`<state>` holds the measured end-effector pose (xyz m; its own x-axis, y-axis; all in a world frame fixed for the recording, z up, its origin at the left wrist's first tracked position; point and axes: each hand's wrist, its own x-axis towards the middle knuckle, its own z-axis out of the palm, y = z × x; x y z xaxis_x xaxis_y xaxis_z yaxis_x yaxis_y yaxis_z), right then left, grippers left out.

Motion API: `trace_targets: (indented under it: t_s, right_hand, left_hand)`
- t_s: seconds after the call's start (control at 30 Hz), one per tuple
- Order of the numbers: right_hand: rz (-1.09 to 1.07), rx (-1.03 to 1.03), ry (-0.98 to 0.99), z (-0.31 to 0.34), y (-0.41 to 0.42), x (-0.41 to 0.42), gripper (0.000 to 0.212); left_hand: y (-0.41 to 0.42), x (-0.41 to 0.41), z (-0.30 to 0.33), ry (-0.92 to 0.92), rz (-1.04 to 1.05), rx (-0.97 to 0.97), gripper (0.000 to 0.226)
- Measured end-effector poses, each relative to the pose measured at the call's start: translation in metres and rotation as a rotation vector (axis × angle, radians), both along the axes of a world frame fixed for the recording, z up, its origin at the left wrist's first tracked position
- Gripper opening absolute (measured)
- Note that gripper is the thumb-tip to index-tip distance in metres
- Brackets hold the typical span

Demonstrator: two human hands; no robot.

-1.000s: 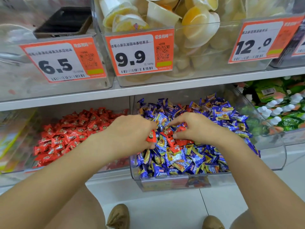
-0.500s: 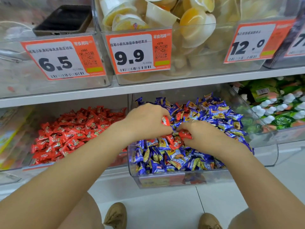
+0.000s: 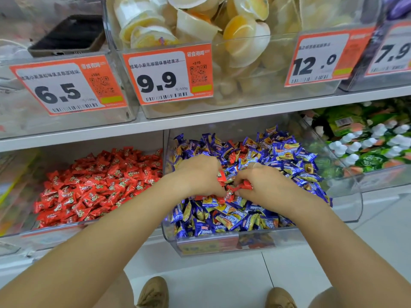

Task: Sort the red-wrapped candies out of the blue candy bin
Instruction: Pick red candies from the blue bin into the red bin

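Note:
A clear bin [image 3: 347, 210] on the lower shelf is heaped with blue-wrapped candies [image 3: 240, 218]. A few red-wrapped candies [image 3: 230, 193] lie mixed into the pile's middle. My left hand [image 3: 198, 174] is curled over the pile and holds a red candy [image 3: 221, 177] in its fingers. My right hand [image 3: 264, 185] is beside it, fingers pinching another red candy [image 3: 245, 185]. The two hands almost touch. What lies under my palms is hidden.
A neighbouring clear bin [image 3: 55, 234] to the left holds only red candies [image 3: 97, 185]. Green and white sweets [image 3: 364, 147] fill the bin on the right. The upper shelf [image 3: 222, 118] carries jelly-cup bins with orange price tags. My shoes stand on white floor tiles below.
Both hands moved deeper into the blue bin's middle and closer together. The left hand kept its red candy; the right hand's fingers closed on a red candy.

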<state>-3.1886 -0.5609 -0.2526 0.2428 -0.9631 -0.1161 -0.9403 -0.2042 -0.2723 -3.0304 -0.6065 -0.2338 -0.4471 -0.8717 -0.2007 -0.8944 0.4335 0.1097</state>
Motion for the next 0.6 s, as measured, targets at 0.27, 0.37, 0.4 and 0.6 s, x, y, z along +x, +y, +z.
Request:
trace_targets:
  t_s: [0.27,0.37,0.4,0.6]
  right_hand:
    - [0.054,-0.071,-0.069,0.001,0.003,0.013,0.021]
    - [0.096,-0.055,0.067,-0.006,0.0,0.019,0.036]
    - [0.096,-0.07,0.077,-0.006,-0.002,0.02,0.034]
    - [-0.018,-0.095,-0.064,-0.005,-0.012,0.004,0.023]
  left_hand:
    - [0.001,0.029,0.026,0.257,0.176,-0.077,0.058]
    - [0.007,0.034,0.033,0.291,0.186,-0.063,0.054]
    - [0.01,0.036,0.033,0.305,0.18,-0.072,0.047]
    - [0.026,0.06,0.028,0.703,0.202,0.033,0.023]
